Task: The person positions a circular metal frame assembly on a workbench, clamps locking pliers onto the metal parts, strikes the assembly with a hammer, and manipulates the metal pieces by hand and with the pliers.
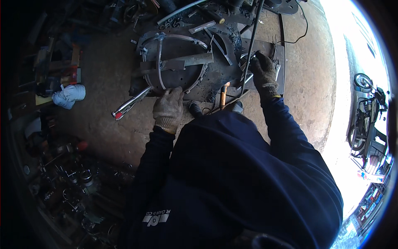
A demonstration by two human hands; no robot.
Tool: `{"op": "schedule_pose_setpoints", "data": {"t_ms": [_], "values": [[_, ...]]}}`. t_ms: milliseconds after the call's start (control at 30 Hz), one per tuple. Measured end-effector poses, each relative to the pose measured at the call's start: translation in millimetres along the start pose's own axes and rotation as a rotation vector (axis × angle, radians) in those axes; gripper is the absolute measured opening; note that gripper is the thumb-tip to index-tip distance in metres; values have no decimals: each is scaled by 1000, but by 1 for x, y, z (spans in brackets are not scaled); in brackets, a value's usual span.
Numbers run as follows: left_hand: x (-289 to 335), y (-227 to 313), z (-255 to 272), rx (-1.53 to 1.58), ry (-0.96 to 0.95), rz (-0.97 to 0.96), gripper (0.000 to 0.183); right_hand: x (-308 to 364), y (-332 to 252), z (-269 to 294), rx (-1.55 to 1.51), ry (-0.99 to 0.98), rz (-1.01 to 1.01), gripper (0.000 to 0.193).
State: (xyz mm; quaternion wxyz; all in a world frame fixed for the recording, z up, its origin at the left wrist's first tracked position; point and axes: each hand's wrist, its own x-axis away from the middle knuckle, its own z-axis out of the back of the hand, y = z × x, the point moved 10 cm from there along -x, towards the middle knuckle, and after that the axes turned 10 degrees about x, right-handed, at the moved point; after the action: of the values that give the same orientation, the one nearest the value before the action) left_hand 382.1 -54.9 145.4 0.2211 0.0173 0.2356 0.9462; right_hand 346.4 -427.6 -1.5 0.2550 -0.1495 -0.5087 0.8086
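My left hand (169,106), in a knitted work glove, is closed at the near edge of a dark steel workbench (195,93). Its fingertips meet the lower end of a curved flat bar (159,62), part of a round metal frame (182,36) lying on the bench. Locking pliers (132,103) with a red lever stick out from the frame's left side. Farther right, my gloved right hand (264,71) is curled over metal pieces beside a dark cable (251,45); what its fingers hold is hidden. Flat steel strips (198,59) lie across the frame.
An orange-handled tool (223,95) hangs at the bench's front edge. Loose steel bars (202,28) and a hammer-like handle (215,17) lie at the back. White cloth (69,95) and clutter stand left. A motorcycle (365,118) is parked at far right.
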Motion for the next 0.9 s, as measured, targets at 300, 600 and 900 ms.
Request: {"op": "schedule_pose_setpoints", "data": {"t_ms": [300, 600, 900], "values": [[2, -7, 0, 0, 19, 19, 23, -2, -87, -10, 1, -8, 76, 50], [1, -5, -2, 6, 33, -65, 21, 17, -130, -27, 432, -155, 345, 51], [2, 0, 0, 119, 78, -68, 20, 8, -162, -58, 806, -394, 191, 41]]}}
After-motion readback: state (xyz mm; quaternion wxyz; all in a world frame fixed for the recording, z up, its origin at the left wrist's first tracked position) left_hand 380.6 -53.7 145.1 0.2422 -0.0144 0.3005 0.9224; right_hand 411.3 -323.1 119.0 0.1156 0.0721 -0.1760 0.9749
